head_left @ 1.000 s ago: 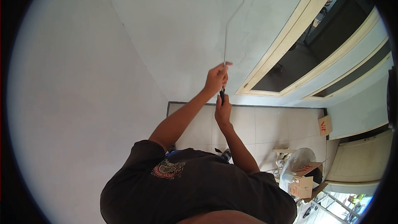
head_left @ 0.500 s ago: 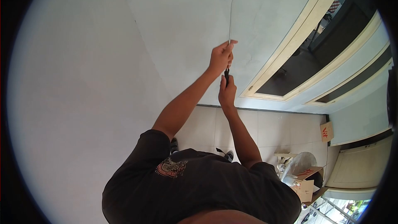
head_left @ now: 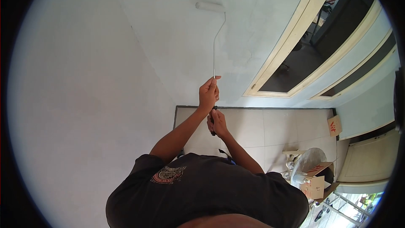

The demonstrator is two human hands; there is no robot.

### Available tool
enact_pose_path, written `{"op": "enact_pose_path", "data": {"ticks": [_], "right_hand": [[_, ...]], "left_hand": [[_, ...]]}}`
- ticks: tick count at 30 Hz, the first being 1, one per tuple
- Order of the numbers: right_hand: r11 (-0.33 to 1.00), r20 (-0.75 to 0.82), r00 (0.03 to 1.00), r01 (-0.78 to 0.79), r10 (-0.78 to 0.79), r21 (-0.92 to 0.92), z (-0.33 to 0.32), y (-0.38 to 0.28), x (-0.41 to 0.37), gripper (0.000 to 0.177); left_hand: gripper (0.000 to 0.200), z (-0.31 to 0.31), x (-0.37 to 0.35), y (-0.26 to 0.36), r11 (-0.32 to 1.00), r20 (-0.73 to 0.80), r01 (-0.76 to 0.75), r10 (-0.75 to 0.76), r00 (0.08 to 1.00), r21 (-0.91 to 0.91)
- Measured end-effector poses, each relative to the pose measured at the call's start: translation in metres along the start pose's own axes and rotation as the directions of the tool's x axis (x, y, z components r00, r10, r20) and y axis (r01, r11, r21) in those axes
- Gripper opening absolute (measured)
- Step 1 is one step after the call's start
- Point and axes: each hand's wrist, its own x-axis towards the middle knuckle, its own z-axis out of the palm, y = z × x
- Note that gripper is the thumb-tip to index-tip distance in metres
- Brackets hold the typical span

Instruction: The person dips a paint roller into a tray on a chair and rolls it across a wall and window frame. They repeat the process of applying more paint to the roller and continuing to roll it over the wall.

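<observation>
A paint roller (head_left: 214, 55) with a white sleeve and a long, thin bent metal rod reaches up in front of me. Its sleeve lies against the pale wall (head_left: 177, 46), left of the window frame. My left hand (head_left: 208, 95) is closed around the rod, the index finger pointing out to the right. Just below, my right hand (head_left: 217, 123) wraps the black handle, whose lower end shows under the fingers. A slightly darker patch marks the wall to the right of the sleeve.
A cream-framed window (head_left: 270, 88) takes up the right of the wall. Pale tiles (head_left: 244, 128) cover the floor. At lower right stand a round table (head_left: 314, 157), an open cardboard box (head_left: 313, 186) and a ladder-like metal frame (head_left: 348, 215). Another carton (head_left: 334, 126) leans near the corner.
Both hands have come down and slightly left, drawing the roller down the wall. Its white sleeve, out of view before, now shows. Both hands keep their hold.
</observation>
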Motion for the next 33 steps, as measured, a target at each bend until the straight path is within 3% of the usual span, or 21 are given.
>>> {"op": "enact_pose_path", "data": {"ticks": [2,7,10,12,14,20,23,30,33], "right_hand": [[0.996,-0.019,0.999,-0.031,0.03,-0.088,0.002,-0.004,0.003,0.035],[0.998,-0.039,0.999,0.035,-0.037,-0.053,0.018,-0.056,0.037,0.04],[0.958,-0.105,0.977,0.154,-0.183,-0.243,0.019,-0.108,0.072,0.043],[0.933,-0.176,0.963,0.136,-0.203,-0.334,0.017,-0.123,0.079,0.043],[0.93,-0.186,0.961,0.13,-0.203,-0.343,0.011,-0.103,0.076,0.043],[0.976,-0.121,0.992,-0.004,-0.023,-0.219,0.01,0.002,0.019,0.044],[0.99,-0.103,0.994,-0.059,0.046,-0.126,0.008,0.009,0.008,0.045],[0.94,-0.181,0.962,0.142,-0.205,-0.309,0.024,-0.125,0.071,0.046],[0.921,-0.249,0.935,0.153,-0.252,-0.359,0.023,-0.129,0.079,0.044]], "left_hand": [[0.031,-0.003,0.004,-0.004,1.0,-0.02,-0.009,0.009,1.0,0.012],[0.031,0.017,0.042,0.041,0.997,0.037,-0.055,0.053,0.998,0.049],[0.03,0.046,0.081,0.084,0.994,0.115,-0.108,0.108,0.988,-0.005],[0.03,0.051,0.088,0.086,0.996,0.129,-0.082,0.084,0.988,-0.023],[0.03,0.05,0.087,0.081,0.998,0.145,-0.056,0.061,0.988,-0.038],[0.028,-0.007,0.018,-0.004,0.987,-0.069,0.11,-0.102,0.992,0.116],[0.028,-0.011,0.006,-0.015,0.991,-0.088,0.124,-0.12,0.989,0.044],[0.031,0.06,0.087,0.092,0.994,0.125,-0.095,0.088,0.988,0.052],[0.031,0.067,0.1,0.101,0.995,0.172,-0.098,0.094,0.981,0.016]]}}
